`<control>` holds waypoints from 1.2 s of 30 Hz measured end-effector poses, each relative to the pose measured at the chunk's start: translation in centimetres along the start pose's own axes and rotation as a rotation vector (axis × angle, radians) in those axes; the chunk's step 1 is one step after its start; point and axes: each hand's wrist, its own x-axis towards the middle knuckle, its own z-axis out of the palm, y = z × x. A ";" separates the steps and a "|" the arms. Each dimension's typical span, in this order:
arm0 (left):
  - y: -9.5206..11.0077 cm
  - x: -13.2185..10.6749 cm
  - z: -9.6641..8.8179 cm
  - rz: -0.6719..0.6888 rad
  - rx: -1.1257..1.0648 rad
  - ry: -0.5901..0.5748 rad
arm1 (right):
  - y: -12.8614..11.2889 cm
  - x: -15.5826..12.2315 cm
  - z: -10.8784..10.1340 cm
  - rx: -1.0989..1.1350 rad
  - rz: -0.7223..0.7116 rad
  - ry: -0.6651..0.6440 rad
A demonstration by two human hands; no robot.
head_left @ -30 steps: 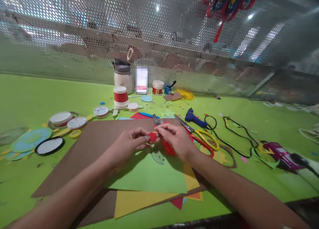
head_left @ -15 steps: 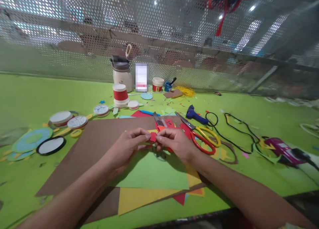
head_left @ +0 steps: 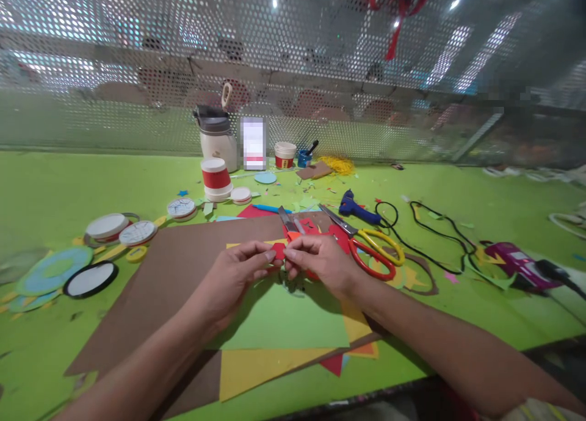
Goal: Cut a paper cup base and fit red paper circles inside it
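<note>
My left hand (head_left: 238,271) and my right hand (head_left: 320,259) meet above a stack of coloured paper. Both pinch the same small red paper piece (head_left: 279,250) between thumb and fingertips. Below them lie a green sheet (head_left: 293,320), a yellow sheet (head_left: 256,369) and a large brown sheet (head_left: 183,262). Red paper scraps (head_left: 315,227) and a utility knife (head_left: 287,218) rest just beyond my fingers.
Scissors (head_left: 373,250) with red and yellow handles lie to the right, then a blue glue gun (head_left: 357,208) with a black cord (head_left: 434,238) and a purple tool (head_left: 513,265). Round discs (head_left: 91,277) and lids sit at the left. Cups (head_left: 215,178) and a jar (head_left: 215,137) stand before the perforated screen.
Both hands stayed pinched together on the red piece, with only small finger shifts. The view drifted slightly, so the table's things appear a little to the left.
</note>
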 end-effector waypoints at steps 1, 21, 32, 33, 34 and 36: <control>0.0 0.0 0.0 -0.001 0.012 0.001 | 0.0 0.0 0.0 0.016 0.004 -0.003; 0.1 0.0 0.0 0.053 -0.093 -0.077 | 0.1 0.2 -0.4 -0.019 -0.034 0.056; 0.3 -0.2 0.7 0.193 0.426 0.090 | -0.4 0.1 -0.2 -0.024 -0.030 0.075; 0.2 -0.1 0.7 0.228 0.487 0.108 | -0.4 0.1 -0.2 -0.022 -0.032 0.073; 0.1 -0.1 0.7 0.262 0.544 0.125 | -0.4 0.0 -0.2 -0.022 -0.033 0.069; 0.1 -0.2 0.6 0.310 0.630 0.149 | -0.6 0.0 -0.2 -0.024 -0.034 0.062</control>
